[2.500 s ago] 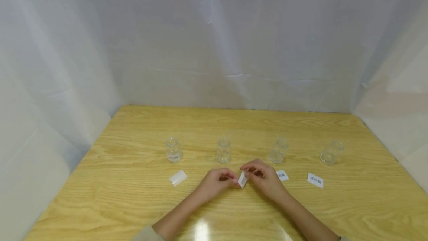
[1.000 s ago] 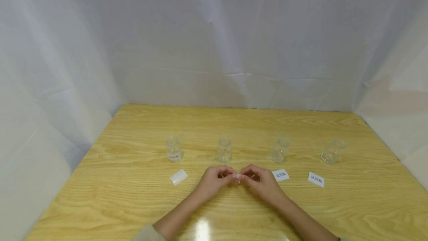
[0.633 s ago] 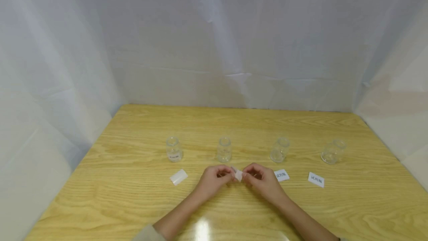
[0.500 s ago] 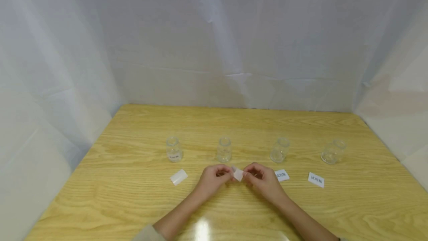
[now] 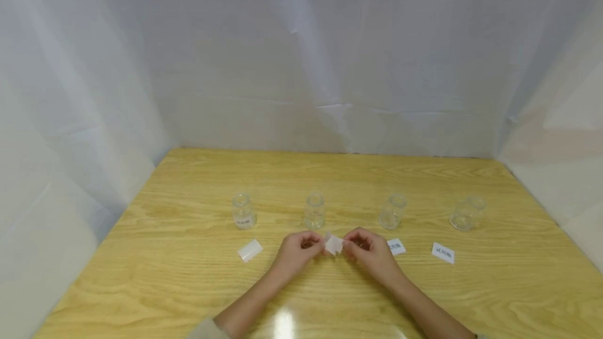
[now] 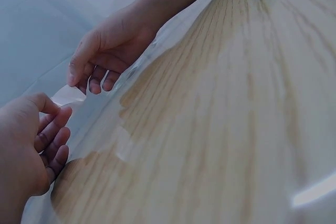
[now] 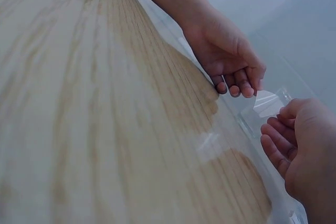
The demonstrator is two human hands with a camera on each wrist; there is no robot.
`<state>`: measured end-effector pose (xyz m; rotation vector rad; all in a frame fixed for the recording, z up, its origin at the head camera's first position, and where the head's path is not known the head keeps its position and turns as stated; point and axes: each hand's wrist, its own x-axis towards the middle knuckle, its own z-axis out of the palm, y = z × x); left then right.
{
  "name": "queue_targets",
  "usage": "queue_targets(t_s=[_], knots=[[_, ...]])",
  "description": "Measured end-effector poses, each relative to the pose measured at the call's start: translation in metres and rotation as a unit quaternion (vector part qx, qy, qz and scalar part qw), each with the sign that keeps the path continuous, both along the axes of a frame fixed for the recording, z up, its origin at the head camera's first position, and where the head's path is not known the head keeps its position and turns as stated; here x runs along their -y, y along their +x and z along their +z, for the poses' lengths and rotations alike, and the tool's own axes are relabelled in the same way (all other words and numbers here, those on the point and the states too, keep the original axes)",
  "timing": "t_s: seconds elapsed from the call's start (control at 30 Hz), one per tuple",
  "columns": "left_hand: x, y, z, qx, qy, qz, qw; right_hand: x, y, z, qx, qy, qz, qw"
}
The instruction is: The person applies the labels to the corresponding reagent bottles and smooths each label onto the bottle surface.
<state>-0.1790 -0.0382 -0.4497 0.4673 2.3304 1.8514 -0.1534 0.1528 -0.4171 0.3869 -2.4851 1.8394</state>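
Observation:
Between both hands, above the table's front middle, is a small white label (image 5: 334,245), its pale unprinted side showing and one part folded up. My left hand (image 5: 297,253) pinches its left edge between thumb and index finger. From the other side, my right hand (image 5: 376,258) pinches the right edge. In the left wrist view the label (image 6: 69,95) spans the fingertips of the two hands. The right wrist view shows the label (image 7: 268,103) as a thin, bent, shiny sheet. Whether it has two separating layers I cannot tell.
Behind the hands stand several clear glass jars in a row; the leftmost jar (image 5: 243,211) bears a printed label. A blank glossy slip (image 5: 250,250) lies left of the hands. Two printed labels lie to the right, the nearer label (image 5: 397,246) partly behind the right hand.
The label's printed face showed at first; now its pale side does. After meeting closely a second ago, the fingertips have drawn slightly apart, and more of the label shows between them.

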Motion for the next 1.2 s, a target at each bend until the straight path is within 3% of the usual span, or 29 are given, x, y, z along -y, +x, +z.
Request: queue_targets(t_s=[0.67,0.9,1.2], knots=[[0.007,0.003,0.0,-0.015,-0.023,0.039,0.9989,-0.001,-0.001,-0.001,0.014,-0.023,-0.001,1.0],[0.012,0.002,-0.001,-0.035,-0.045,0.046,0.9973,-0.009,-0.014,-0.028,0.006,-0.03,-0.003,1.0],[0.024,0.001,-0.001,-0.04,-0.071,0.046,0.9956,-0.009,-0.014,-0.029,0.003,-0.031,-0.009,0.999]])
